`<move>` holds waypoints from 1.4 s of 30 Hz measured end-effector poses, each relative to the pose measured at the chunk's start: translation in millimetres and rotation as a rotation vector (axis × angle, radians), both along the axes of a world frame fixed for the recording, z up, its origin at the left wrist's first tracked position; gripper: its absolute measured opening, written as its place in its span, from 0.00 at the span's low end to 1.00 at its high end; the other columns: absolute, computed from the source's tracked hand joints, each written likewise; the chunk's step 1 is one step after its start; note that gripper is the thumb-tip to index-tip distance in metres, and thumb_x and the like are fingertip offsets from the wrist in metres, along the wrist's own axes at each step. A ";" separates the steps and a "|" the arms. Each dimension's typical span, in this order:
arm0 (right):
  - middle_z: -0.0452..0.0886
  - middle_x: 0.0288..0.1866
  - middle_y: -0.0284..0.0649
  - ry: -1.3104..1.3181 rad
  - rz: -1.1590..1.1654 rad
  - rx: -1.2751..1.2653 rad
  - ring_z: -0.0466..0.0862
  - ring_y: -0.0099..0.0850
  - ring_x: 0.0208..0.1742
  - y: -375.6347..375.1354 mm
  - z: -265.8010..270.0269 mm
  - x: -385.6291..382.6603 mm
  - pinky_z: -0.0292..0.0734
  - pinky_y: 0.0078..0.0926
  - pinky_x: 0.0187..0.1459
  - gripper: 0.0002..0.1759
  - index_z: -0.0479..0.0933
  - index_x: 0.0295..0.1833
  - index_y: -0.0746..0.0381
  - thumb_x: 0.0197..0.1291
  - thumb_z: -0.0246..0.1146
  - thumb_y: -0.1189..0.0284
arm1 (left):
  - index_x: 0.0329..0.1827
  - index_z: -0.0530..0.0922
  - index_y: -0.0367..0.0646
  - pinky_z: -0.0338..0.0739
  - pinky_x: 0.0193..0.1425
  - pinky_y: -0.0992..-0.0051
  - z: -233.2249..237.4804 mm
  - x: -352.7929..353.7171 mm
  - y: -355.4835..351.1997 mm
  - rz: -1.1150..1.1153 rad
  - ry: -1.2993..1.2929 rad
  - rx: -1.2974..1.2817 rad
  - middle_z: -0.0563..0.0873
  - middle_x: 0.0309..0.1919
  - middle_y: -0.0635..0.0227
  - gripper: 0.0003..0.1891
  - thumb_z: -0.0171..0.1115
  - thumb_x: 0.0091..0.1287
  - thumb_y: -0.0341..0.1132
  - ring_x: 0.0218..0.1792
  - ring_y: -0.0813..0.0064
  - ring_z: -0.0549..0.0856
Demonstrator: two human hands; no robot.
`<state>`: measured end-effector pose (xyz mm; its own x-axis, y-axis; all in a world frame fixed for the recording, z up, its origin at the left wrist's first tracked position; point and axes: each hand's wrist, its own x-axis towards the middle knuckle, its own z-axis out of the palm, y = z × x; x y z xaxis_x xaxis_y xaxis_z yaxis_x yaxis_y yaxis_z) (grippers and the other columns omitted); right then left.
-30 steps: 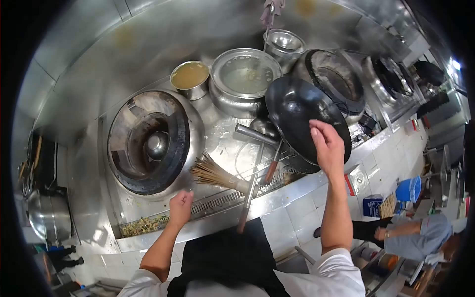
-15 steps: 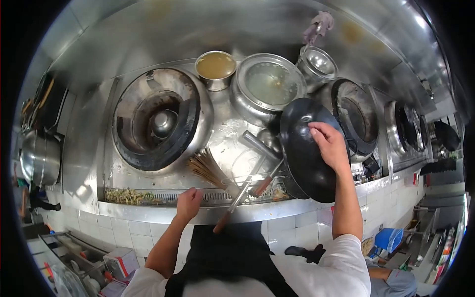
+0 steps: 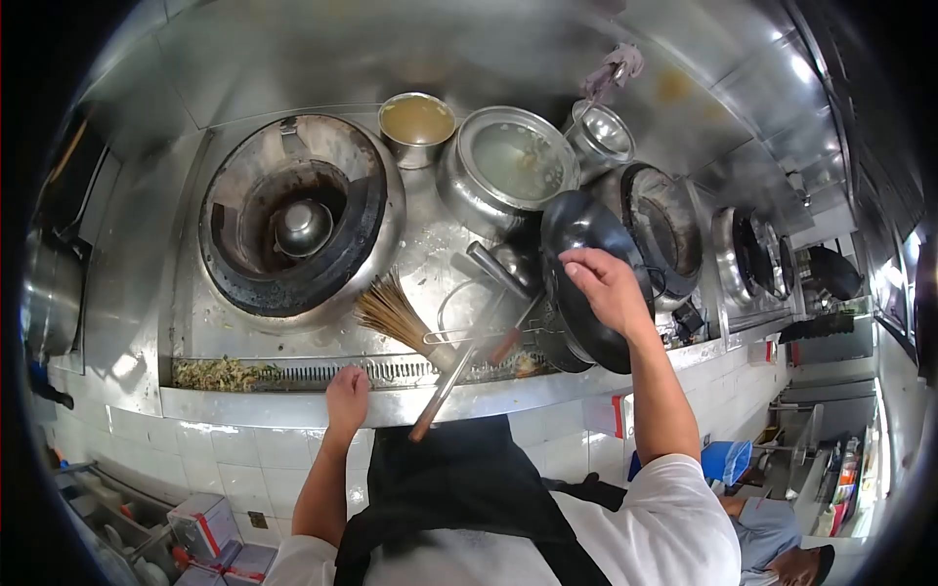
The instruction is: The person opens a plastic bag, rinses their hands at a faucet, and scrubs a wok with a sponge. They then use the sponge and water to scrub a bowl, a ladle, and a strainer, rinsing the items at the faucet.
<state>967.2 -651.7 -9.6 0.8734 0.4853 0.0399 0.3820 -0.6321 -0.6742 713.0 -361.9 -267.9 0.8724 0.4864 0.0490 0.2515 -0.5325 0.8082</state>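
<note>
My left hand (image 3: 348, 398) is a closed fist at the front edge of the steel cooktop, with nothing visible sticking out of it. My right hand (image 3: 608, 291) is in front of the black wok (image 3: 596, 337), fingers curled and fingertips together near its upper left. Whether those fingers touch the wok or pinch something small is hidden. The wok stands tilted on its side, close to the right burner. Left of it lie a bamboo brush (image 3: 396, 311), a ladle with a steel tube handle (image 3: 498, 269), and a long wooden-ended handle (image 3: 440, 391).
A large burner ring (image 3: 230, 264) sits at left, another burner (image 3: 684, 249) at right. Behind stand a pot of yellowish liquid (image 3: 417, 146), a large pot of cloudy water (image 3: 469, 186) and a steel pot (image 3: 598, 156). Food scraps (image 3: 220, 374) lie in the front gutter. Another person (image 3: 782, 537) is at lower right.
The whole view has shifted, with the cooktop sliding left in frame. My right hand has moved left across the wok toward its upper left edge. My left fist stays closed near the front edge.
</note>
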 end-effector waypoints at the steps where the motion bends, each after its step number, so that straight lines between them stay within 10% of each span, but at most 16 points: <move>1: 0.80 0.38 0.36 0.010 0.009 -0.017 0.77 0.22 0.40 1.8 0.8 -1.3 0.70 0.18 0.43 0.11 0.78 0.47 0.64 0.62 0.58 0.72 | 0.34 0.77 0.37 0.74 0.36 0.63 -1.2 -0.6 -0.2 0.015 -0.013 -0.017 0.81 0.28 0.53 0.07 0.55 0.62 0.32 0.30 0.54 0.80; 15: 0.79 0.28 0.36 0.230 -0.302 0.130 0.78 0.21 0.32 -104.1 -79.2 167.2 0.72 0.22 0.38 0.14 0.78 0.45 0.68 0.59 0.60 0.68 | 0.37 0.77 0.37 0.74 0.37 0.66 9.2 5.9 -31.8 0.297 0.004 0.011 0.80 0.30 0.54 0.06 0.55 0.62 0.31 0.32 0.58 0.80; 21: 0.78 0.49 0.53 -0.558 -0.213 -0.315 0.77 0.48 0.50 -93.5 -101.5 312.5 0.71 0.41 0.52 0.20 0.73 0.53 0.65 0.53 0.57 0.71 | 0.38 0.77 0.37 0.75 0.35 0.70 37.0 15.8 -84.0 0.353 0.022 0.053 0.80 0.31 0.57 0.06 0.55 0.63 0.30 0.31 0.65 0.80; 25: 0.76 0.54 0.47 -0.702 -0.251 -0.421 0.74 0.45 0.58 -81.0 -119.6 382.4 0.64 0.42 0.63 0.22 0.72 0.56 0.60 0.54 0.54 0.70 | 0.37 0.77 0.37 0.75 0.33 0.71 52.4 12.8 -117.3 0.436 0.091 0.154 0.80 0.31 0.58 0.05 0.55 0.63 0.28 0.30 0.66 0.80; 29: 0.78 0.55 0.40 -0.314 -0.103 -0.747 0.76 0.44 0.56 -81.9 -116.1 417.9 0.64 0.43 0.62 0.17 0.75 0.54 0.54 0.60 0.51 0.66 | 0.36 0.77 0.37 0.75 0.34 0.70 64.6 0.0 -144.7 0.467 0.143 0.164 0.81 0.31 0.57 0.05 0.56 0.62 0.28 0.31 0.64 0.81; 33: 0.80 0.49 0.45 -0.473 -0.204 -0.211 0.79 0.42 0.51 -76.7 -117.3 445.9 0.71 0.38 0.53 0.16 0.76 0.52 0.56 0.63 0.51 0.65 | 0.34 0.78 0.37 0.75 0.38 0.67 74.3 1.1 -161.2 0.533 0.191 0.169 0.81 0.30 0.55 0.04 0.56 0.61 0.28 0.32 0.58 0.81; 36: 0.80 0.49 0.44 -0.059 -0.290 0.706 0.78 0.32 0.49 -80.9 -120.0 471.9 0.69 0.28 0.52 0.20 0.74 0.53 0.68 0.65 0.55 0.63 | 0.34 0.78 0.37 0.75 0.38 0.67 69.9 3.2 -167.5 0.524 0.172 0.166 0.81 0.29 0.55 0.04 0.56 0.61 0.28 0.31 0.57 0.81; 42: 0.78 0.44 0.37 0.334 0.003 0.866 0.75 0.25 0.46 -33.0 -99.0 392.3 0.69 0.25 0.50 0.15 0.74 0.49 0.68 0.67 0.53 0.68 | 0.37 0.77 0.35 0.75 0.34 0.71 54.4 32.7 -176.0 0.637 0.044 -0.228 0.80 0.28 0.59 0.06 0.57 0.63 0.30 0.28 0.70 0.80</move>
<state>1359.5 -684.7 -108.6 0.9039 0.4057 0.1359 0.0836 0.1440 -0.9860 745.7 -538.0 -213.5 0.4108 0.9002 -0.1446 0.4952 -0.0871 0.8644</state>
